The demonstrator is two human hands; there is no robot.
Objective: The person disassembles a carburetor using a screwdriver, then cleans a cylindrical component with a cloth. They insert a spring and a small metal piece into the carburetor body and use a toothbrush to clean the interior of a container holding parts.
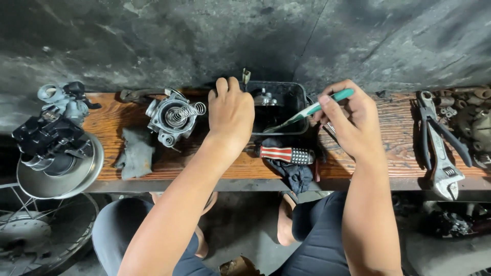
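A long wooden desk [388, 148] carries the work against a dark wall. On its left end sits a round pulley-like disc assembly [56, 163], kept clear of the hands. At the middle stands a black plastic tray [294, 110], a small metal part inside. The left hand [230, 115] curls over the tray's left rim, its grip closed there, steadying it. The right hand [350, 120] pinches a green-handled toothbrush [312, 109], bristles angled down into the tray. A carburettor body [171, 118] lies just left.
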